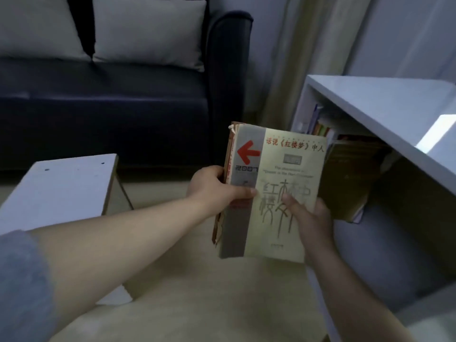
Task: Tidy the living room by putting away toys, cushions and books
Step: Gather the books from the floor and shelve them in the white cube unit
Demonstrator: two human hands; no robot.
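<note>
Both hands hold a small stack of books in mid-air; the top one has a pale yellow cover with a grey strip and a red arrow. My left hand grips the stack's spine side, thumb across the cover. My right hand holds its lower right corner from beneath. The stack hovers just left of the white bookshelf, whose open compartment holds several upright books and a dark brown book leaning at the front. Two white cushions stand against the back of the dark sofa.
A low white table stands at the left, in front of the sofa. A beige curtain hangs behind the bookshelf. Pale floor lies under my arms, between table and shelf.
</note>
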